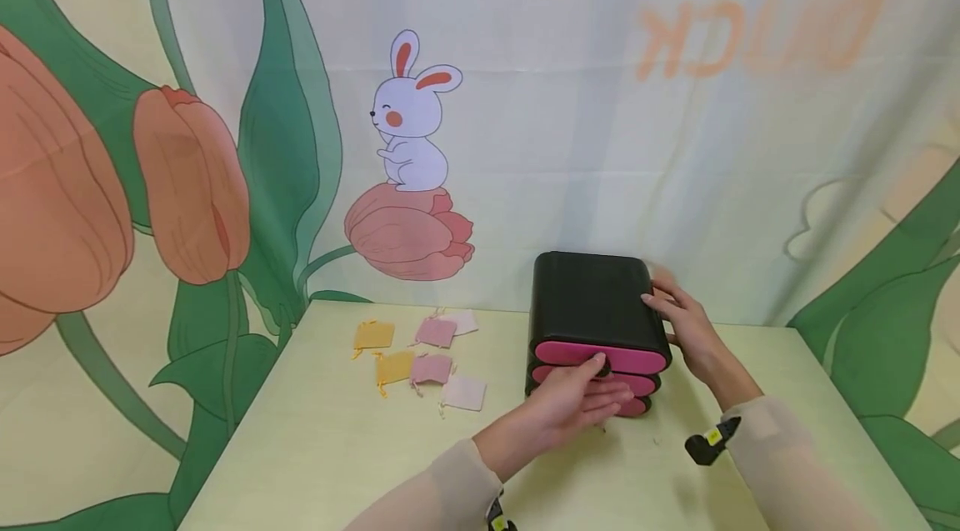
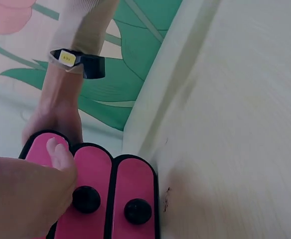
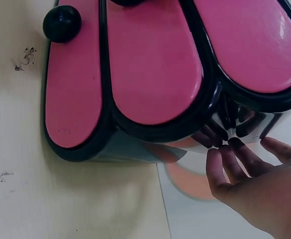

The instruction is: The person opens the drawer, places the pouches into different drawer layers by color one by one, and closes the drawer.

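A black mini drawer cabinet [image 1: 588, 298] with three pink drawer fronts stands at the back of the table. My left hand [image 1: 558, 408] is in front of the top drawer [image 1: 641, 358], pinching its black knob [image 1: 604, 370] with the thumb above and the other fingers stretched out below. In the left wrist view that hand covers the top knob, while the middle knob [image 2: 86, 199] and bottom knob [image 2: 137, 211] show. My right hand [image 1: 690, 335] rests against the cabinet's right side, thumb near the top edge; in the right wrist view its fingertips [image 3: 214, 155] touch the glossy side wall.
Left of the cabinet lie small drawstring pouches: yellow [image 1: 393, 367], pink [image 1: 431, 368] and white [image 1: 464, 393], two of each. A printed curtain [image 1: 570, 139] with tulips and a rabbit hangs behind the table [image 1: 315, 448]. Small dark marks show near the cabinet.
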Action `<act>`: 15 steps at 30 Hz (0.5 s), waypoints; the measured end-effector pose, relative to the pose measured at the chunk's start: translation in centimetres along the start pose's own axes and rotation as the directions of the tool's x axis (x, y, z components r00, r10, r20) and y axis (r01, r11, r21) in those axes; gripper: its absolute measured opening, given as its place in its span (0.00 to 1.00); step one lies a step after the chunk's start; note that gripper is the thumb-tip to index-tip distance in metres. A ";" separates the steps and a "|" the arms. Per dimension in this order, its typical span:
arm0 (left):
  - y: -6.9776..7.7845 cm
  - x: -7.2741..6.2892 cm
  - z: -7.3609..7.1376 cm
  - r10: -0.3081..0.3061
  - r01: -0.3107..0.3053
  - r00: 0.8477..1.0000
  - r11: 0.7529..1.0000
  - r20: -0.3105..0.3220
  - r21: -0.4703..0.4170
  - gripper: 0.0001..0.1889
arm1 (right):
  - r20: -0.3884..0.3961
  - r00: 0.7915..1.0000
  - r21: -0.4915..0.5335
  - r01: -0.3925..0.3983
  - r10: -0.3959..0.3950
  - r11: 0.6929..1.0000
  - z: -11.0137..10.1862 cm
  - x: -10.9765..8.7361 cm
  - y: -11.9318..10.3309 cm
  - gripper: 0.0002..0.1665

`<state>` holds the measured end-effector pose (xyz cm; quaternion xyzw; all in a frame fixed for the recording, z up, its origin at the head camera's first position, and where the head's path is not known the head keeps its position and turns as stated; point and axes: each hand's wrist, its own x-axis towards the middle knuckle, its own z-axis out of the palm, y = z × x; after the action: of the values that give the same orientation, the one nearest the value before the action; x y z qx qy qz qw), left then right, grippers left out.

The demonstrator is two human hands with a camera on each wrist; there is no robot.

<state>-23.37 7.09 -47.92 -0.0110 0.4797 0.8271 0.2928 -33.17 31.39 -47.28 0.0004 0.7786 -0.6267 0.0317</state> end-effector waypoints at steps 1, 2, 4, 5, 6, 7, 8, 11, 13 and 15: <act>0.0 0.2 0.0 -0.002 0.002 1.000 1.000 -0.005 -0.023 0.23 | -0.003 1.000 0.004 -0.002 0.002 1.000 0.0 0.0 0.0 0.45; 0.0 0.4 0.0 -0.003 0.002 1.000 0.999 -0.010 -0.038 0.22 | -0.004 1.000 0.008 -0.003 0.003 1.000 0.0 0.0 0.0 0.45; 0.0 0.6 -0.1 -0.009 0.008 1.000 0.999 -0.017 -0.053 0.20 | 0.002 1.000 0.015 -0.009 0.009 1.000 0.0 0.1 0.0 0.45; 0.0 0.7 -0.1 -0.013 0.012 1.000 0.999 -0.018 -0.052 0.20 | 0.004 1.000 0.016 -0.014 0.014 1.000 0.0 0.1 0.0 0.45; 0.0 0.8 -0.1 -0.015 0.015 1.000 0.999 -0.017 -0.047 0.19 | 0.006 1.000 0.018 -0.018 0.018 1.000 0.0 0.1 0.1 0.46; -0.1 0.8 -0.2 -0.017 0.016 1.000 0.999 -0.019 -0.043 0.19 | 0.007 1.000 0.020 -0.020 0.020 1.000 0.0 0.1 0.1 0.46; -0.1 0.8 -0.2 -0.014 0.014 1.000 0.999 -0.019 -0.029 0.19 | 0.009 1.000 0.022 -0.022 0.022 1.000 0.0 0.0 0.1 0.46; -0.5 0.5 -0.2 -0.004 0.004 1.000 1.000 -0.028 -0.010 0.19 | 0.009 1.000 0.021 -0.019 0.019 1.000 -0.1 0.0 0.1 0.47; -0.8 0.1 -0.3 0.004 -0.004 1.000 1.000 -0.028 0.010 0.20 | 0.013 1.000 0.014 -0.012 0.012 1.000 -0.1 -0.1 0.2 0.47; -1.2 -0.6 -0.3 0.002 -0.001 1.000 1.000 -0.020 0.027 0.22 | 0.016 1.000 0.009 -0.006 0.006 1.000 -0.2 -0.2 0.2 0.48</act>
<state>-22.31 7.04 -48.83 -0.0148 0.4937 0.8206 0.2875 -33.01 31.64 -47.44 -0.0022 0.7755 -0.6301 0.0399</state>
